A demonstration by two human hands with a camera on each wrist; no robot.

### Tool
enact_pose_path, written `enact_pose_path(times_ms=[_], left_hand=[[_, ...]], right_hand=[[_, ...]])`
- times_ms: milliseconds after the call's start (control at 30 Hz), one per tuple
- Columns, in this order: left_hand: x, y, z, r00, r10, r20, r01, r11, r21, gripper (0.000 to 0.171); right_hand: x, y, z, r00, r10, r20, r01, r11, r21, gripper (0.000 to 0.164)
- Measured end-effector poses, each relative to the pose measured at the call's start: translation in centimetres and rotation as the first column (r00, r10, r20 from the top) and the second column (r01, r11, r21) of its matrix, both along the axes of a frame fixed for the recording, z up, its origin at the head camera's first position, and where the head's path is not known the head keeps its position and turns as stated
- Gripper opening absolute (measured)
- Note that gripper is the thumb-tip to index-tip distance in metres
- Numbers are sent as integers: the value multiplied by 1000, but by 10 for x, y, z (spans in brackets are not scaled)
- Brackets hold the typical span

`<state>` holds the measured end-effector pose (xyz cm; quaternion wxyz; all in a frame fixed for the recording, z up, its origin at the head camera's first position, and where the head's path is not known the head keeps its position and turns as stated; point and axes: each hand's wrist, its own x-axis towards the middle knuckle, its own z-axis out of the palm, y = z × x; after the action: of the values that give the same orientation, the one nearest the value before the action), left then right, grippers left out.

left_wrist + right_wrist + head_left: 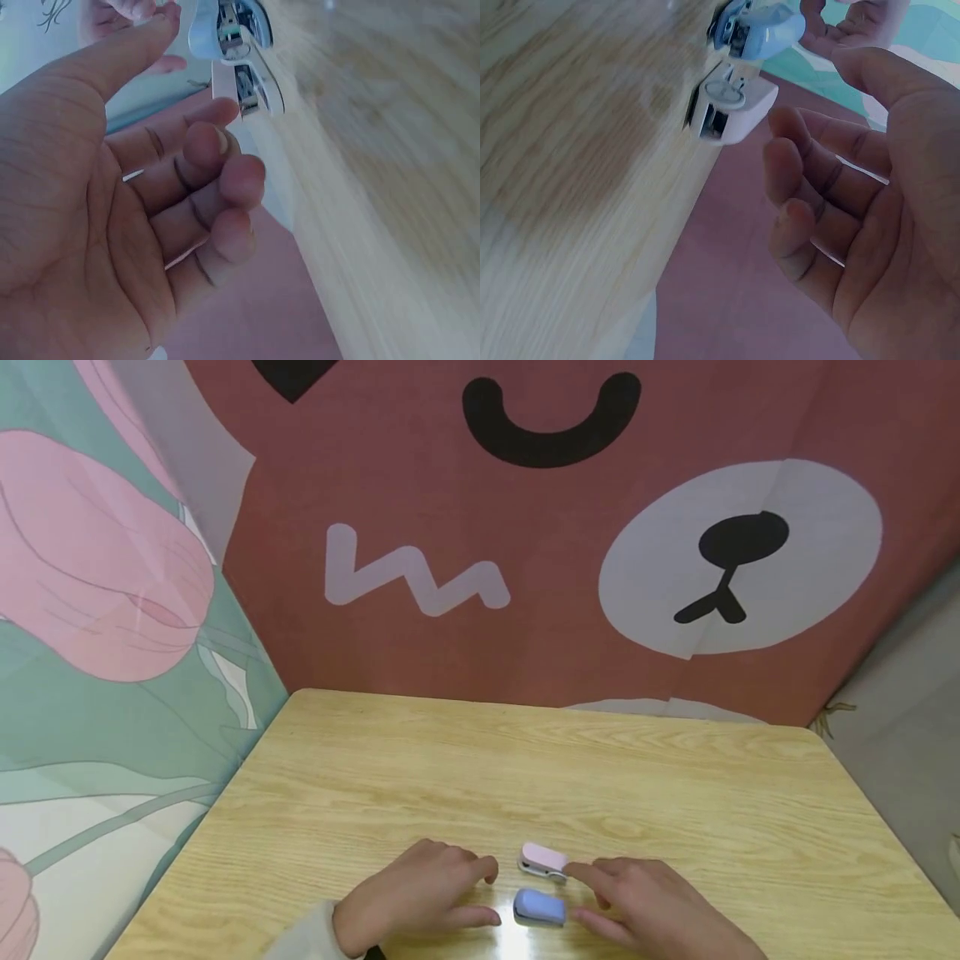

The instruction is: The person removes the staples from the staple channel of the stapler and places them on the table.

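Observation:
Two small stapler-shaped devices lie on the table in front of me, one behind the other. The farther one is a pink-topped stapler (543,858) with a white base; the nearer one is a blue stapler (539,907). To their left my left hand (431,889) hovers with fingers loosely bent and thumb straight, holding nothing. At their right is my right hand (652,902), its index fingertip by the end of the pink stapler (742,111); I cannot tell if it touches. The right thumb points at the blue stapler (769,31), a small gap apart.
The light wood-grain table (450,760) stretches away beyond the staplers. Behind it hangs a reddish cloth (420,660) with a cartoon face. A floral cloth (97,710) lines the left side, and a grey cloth (907,693) hangs at the right.

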<state>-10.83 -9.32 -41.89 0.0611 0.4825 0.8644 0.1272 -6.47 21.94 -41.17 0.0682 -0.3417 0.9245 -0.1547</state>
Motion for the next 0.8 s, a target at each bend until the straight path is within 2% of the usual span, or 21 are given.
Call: enact_pose_path(times_ms=[133, 267, 333, 500, 633, 700, 800], left_hand=[[4, 8, -2, 1000, 17, -5, -17, 1000, 20, 44], [7, 14, -5, 1000, 18, 2, -18, 997, 76, 50], [7, 16, -6, 1000, 20, -4, -20, 996, 85, 50], [9, 21, -8, 999, 38, -13, -37, 997, 64, 44], [8, 26, -11, 999, 41, 9, -42, 997, 62, 36], [9, 28, -13, 999, 43, 19, -45, 997, 66, 30], [10, 31, -14, 998, 52, 44, -56, 995, 77, 21]], right_hand=[[0, -8, -2, 998, 41, -52, -43, 999, -27, 45], [1, -17, -6, 990, 68, -121, -76, 995, -60, 43], [3, -22, -8, 988, 79, -129, -90, 993, -78, 43], [5, -32, -14, 984, 97, -149, -113, 989, -98, 42], [3, -36, -16, 974, 114, -197, -137, 985, -108, 33], [2, -38, -16, 974, 118, -192, -143, 983, -117, 27], [1, -41, -17, 983, 112, -142, -130, 984, -121, 29]])
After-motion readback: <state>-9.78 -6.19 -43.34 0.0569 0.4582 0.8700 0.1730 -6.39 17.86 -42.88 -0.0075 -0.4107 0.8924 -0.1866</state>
